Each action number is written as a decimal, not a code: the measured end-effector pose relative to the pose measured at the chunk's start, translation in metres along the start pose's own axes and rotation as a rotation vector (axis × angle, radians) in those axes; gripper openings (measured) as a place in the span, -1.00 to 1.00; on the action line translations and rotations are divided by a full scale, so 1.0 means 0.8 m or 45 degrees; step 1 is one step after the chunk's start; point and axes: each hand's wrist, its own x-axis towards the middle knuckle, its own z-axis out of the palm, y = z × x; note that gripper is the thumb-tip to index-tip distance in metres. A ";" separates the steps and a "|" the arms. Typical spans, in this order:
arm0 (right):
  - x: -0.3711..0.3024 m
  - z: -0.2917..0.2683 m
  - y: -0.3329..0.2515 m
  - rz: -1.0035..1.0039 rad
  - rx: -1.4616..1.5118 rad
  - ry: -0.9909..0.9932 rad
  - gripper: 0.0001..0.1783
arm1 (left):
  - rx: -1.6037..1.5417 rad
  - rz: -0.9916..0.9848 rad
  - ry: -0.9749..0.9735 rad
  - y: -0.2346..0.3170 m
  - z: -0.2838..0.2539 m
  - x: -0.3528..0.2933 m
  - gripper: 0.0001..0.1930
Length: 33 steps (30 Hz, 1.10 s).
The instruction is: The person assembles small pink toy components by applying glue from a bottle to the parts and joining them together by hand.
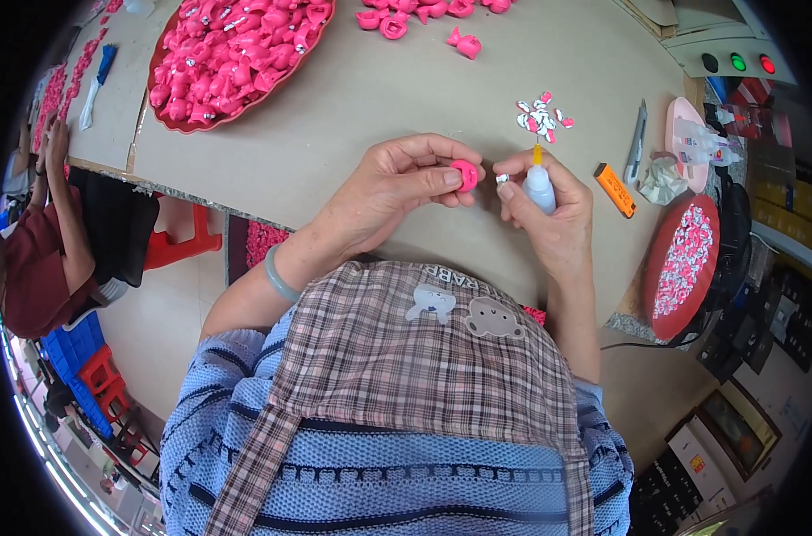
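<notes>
both grips are loaded. the left hand (399, 182) pinches a pink piece (466, 176) between thumb and fingers, held up over the near part of the tabletop (370, 100). the right hand (559, 213) does double duty: thumb and fingertip close on a small white chip (502, 179), while a bottle (539, 188) with a yellow tip sits cradled in the same hand, tip pointing away from the body. chip and pink piece are near each other, apart. more chips (538, 119) lie loose just beyond the tip; a full tray (191, 127) of pink pieces stands to the far left. judged step: lining up the chip for attachment, the bottle probably carrying glue. cannot tell whether any is applied yet. the next move seems to call for turning the pink piece to face the chip, then a light, exact press, keeping the tip clear of both.
</notes>
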 end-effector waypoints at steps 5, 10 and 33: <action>-0.004 0.009 -0.001 0.046 0.029 0.000 -0.81 | 0.015 -0.005 0.000 -0.002 -0.002 -0.001 -0.74; -0.005 0.006 0.003 -0.083 -0.097 0.051 -0.81 | 0.108 0.019 0.027 -0.001 0.004 -0.001 -0.76; -0.003 0.009 -0.001 -0.337 -0.465 0.030 -0.77 | 0.171 0.070 0.045 -0.006 0.006 0.002 -0.79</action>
